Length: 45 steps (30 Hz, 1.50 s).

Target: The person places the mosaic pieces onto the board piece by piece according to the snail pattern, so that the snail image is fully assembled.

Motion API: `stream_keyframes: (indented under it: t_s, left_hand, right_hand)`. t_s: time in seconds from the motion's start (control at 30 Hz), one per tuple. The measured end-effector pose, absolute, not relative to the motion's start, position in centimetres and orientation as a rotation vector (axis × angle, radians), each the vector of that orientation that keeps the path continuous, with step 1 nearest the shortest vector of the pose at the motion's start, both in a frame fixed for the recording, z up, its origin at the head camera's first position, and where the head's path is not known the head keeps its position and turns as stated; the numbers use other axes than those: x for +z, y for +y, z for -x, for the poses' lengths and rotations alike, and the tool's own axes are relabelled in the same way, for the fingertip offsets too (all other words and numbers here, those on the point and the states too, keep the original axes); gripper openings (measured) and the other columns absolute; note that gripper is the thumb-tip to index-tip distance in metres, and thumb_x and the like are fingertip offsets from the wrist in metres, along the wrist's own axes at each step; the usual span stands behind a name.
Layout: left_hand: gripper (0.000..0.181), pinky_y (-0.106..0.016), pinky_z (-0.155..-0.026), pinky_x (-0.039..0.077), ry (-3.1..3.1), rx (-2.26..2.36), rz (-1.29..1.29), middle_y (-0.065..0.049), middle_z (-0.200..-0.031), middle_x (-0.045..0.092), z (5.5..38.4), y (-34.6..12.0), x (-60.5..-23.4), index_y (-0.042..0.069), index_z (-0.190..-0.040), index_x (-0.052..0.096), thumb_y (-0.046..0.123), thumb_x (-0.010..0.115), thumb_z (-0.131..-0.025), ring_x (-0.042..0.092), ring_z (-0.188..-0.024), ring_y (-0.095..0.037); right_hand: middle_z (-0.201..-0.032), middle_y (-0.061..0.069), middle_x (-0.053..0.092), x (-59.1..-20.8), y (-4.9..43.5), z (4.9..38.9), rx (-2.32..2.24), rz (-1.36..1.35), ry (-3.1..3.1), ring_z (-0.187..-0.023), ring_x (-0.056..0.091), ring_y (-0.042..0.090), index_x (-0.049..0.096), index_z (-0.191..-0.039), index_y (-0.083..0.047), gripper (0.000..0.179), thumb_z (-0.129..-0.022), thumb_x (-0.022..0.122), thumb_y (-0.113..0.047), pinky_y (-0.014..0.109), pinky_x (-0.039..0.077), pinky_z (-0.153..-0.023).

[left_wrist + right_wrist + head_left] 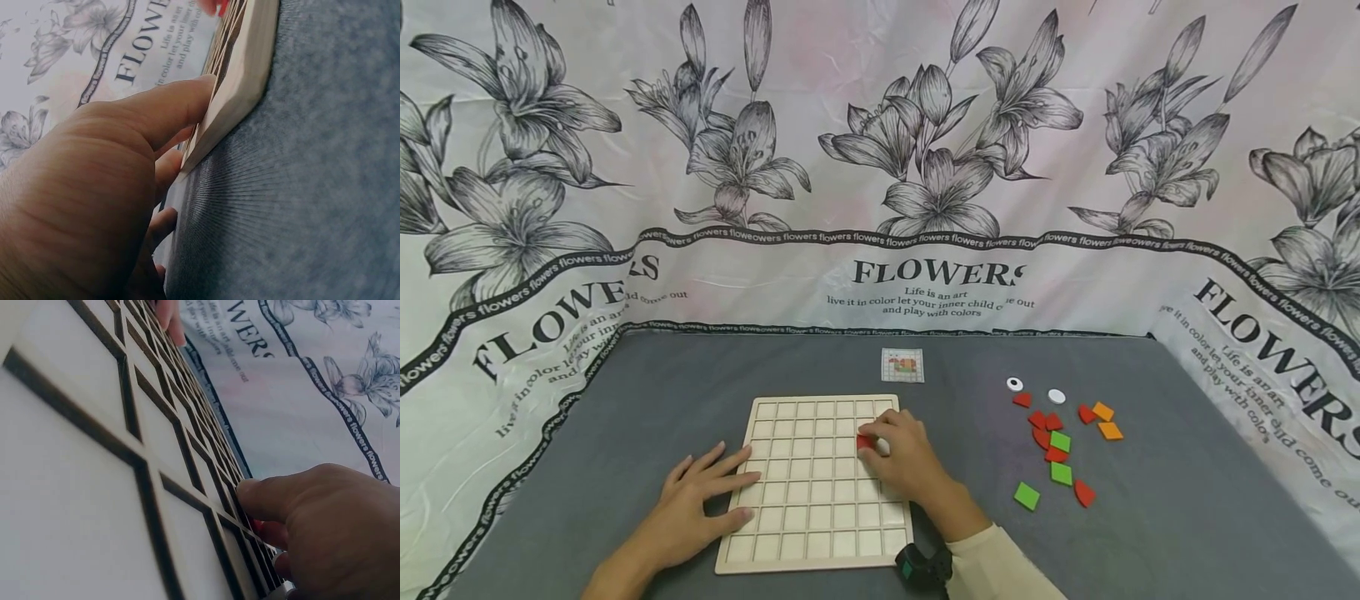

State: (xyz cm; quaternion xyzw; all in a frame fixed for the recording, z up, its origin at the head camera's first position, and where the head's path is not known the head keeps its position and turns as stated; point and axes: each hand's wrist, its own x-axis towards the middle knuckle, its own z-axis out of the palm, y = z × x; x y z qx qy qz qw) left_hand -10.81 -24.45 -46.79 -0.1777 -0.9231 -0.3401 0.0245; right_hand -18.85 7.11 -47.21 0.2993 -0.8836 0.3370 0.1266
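A pale wooden grid board [818,518] lies on the grey cloth in front of me. My left hand [688,510] rests at its left edge with fingers spread; the left wrist view shows the thumb [178,106] touching the rim. Over the upper right cells, my right hand [910,462] pinches a red tile [865,443] between thumb and fingers, at the board's surface. Whether the tile sits inside a cell cannot be told. Something white and rounded [883,447] shows beside those fingers, partly covered. In the right wrist view, the hand [344,531] hides most of the red tile.
Right of the board lie scattered red tiles [1084,492], green squares [1027,497], orange tiles [1111,431] and two white discs [1056,397], one with a black dot. A small picture card [902,365] lies behind the board. A flower-printed curtain [760,279] borders the table.
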Motion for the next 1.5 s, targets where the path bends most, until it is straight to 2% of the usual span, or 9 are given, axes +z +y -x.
stream_keyframes:
  t_s: [0.17, 0.33, 0.47, 0.57, 0.73, 1.1, 1.23, 1.37, 1.5]
  left_hand:
    - [0.046, -0.066, -0.102, 0.007, -2.857, -1.043, 0.548, -0.002, -0.144, 0.047, 10.8, -24.6, -46.8, 0.021, -0.123, 0.070, 0.045, 0.072, -0.084, 0.028, -0.137, -0.040]
    - [0.047, -0.067, -0.102, 0.006, -2.858, -1.054, 0.548, -0.003, -0.144, 0.047, 10.8, -24.6, -46.9, 0.020, -0.123, 0.070, 0.045, 0.073, -0.083, 0.028, -0.136, -0.041]
    - [0.047, -0.067, -0.102, 0.006, -2.851, -1.062, 0.561, -0.004, -0.144, 0.047, 10.8, -24.6, -47.0, 0.019, -0.123, 0.070, 0.044, 0.073, -0.083, 0.028, -0.136, -0.041]
    - [0.047, -0.067, -0.101, 0.006, -2.847, -1.060, 0.564, -0.004, -0.144, 0.047, 10.9, -24.6, -47.1, 0.019, -0.123, 0.070, 0.044, 0.074, -0.083, 0.028, -0.136, -0.041]
    - [0.046, -0.068, -0.102, 0.005, -2.838, -1.074, 0.570, -0.005, -0.144, 0.047, 11.0, -24.6, -47.1, 0.018, -0.122, 0.070, 0.043, 0.073, -0.084, 0.028, -0.136, -0.042]
    - [0.047, -0.067, -0.103, 0.005, -2.857, -1.077, 0.552, -0.004, -0.145, 0.045, 10.9, -24.4, -47.0, 0.018, -0.123, 0.070, 0.045, 0.072, -0.084, 0.028, -0.137, -0.041]
    - [0.049, -0.066, -0.103, 0.004, -2.866, -1.085, 0.539, -0.003, -0.146, 0.045, 10.9, -24.4, -47.1, 0.018, -0.123, 0.069, 0.046, 0.072, -0.084, 0.027, -0.138, -0.040]
    - [0.048, -0.065, -0.104, 0.004, -2.866, -1.113, 0.519, -0.003, -0.146, 0.045, 10.9, -24.4, -47.2, 0.018, -0.123, 0.070, 0.045, 0.073, -0.083, 0.027, -0.138, -0.039]
    - [0.048, -0.064, -0.104, 0.003, -2.868, -1.122, 0.515, -0.003, -0.146, 0.045, 10.9, -24.4, -47.2, 0.018, -0.123, 0.070, 0.045, 0.073, -0.083, 0.026, -0.138, -0.039]
  right_hand:
    - [-0.094, 0.001, 0.061, -47.4, 7.0, 18.8, 0.983, -0.878, -2.555, -0.085, 0.049, 0.017, 0.075, -0.102, -0.006, 0.021, -0.082, 0.075, -0.013, 0.038, 0.036, -0.072]
    - [-0.094, 0.002, 0.062, -46.9, 7.1, 18.8, 1.062, -0.872, -2.516, -0.085, 0.050, 0.018, 0.075, -0.103, -0.003, 0.023, -0.081, 0.075, -0.010, 0.037, 0.040, -0.074]
    - [-0.097, 0.003, 0.063, -45.2, 7.8, 18.3, 1.157, -0.862, -2.504, -0.084, 0.050, 0.021, 0.073, -0.106, -0.001, 0.025, -0.083, 0.075, -0.010, 0.034, 0.043, -0.069]
    - [-0.101, 0.000, 0.062, -43.8, 8.7, 17.9, 1.172, -0.853, -2.516, -0.085, 0.050, 0.023, 0.072, -0.110, -0.005, 0.027, -0.084, 0.076, -0.012, 0.034, 0.044, -0.067]
    - [-0.102, 0.000, 0.062, -41.3, 10.7, 17.3, 1.144, -0.865, -2.457, -0.088, 0.052, 0.023, 0.072, -0.111, -0.008, 0.032, -0.080, 0.080, -0.011, 0.039, 0.046, -0.068]
    - [-0.106, -0.006, 0.060, -38.0, 15.5, 15.3, 1.087, -0.794, -2.457, -0.100, 0.051, 0.016, 0.071, -0.116, -0.014, 0.037, -0.080, 0.080, -0.012, 0.043, 0.047, -0.074]
    - [-0.106, -0.009, 0.059, -37.7, 17.5, 14.5, 1.029, -0.756, -2.435, -0.102, 0.051, 0.013, 0.071, -0.116, -0.014, 0.039, -0.078, 0.082, -0.010, 0.038, 0.046, -0.078]
    - [-0.105, -0.010, 0.060, -37.9, 19.7, 13.8, 1.000, -0.711, -2.391, -0.101, 0.050, 0.012, 0.070, -0.116, -0.015, 0.045, -0.074, 0.083, -0.007, 0.028, 0.040, -0.076]
    - [-0.106, -0.010, 0.060, -38.5, 21.9, 13.1, 0.990, -0.661, -2.387, -0.100, 0.049, 0.009, 0.068, -0.121, -0.018, 0.052, -0.073, 0.084, -0.006, 0.023, 0.038, -0.076]
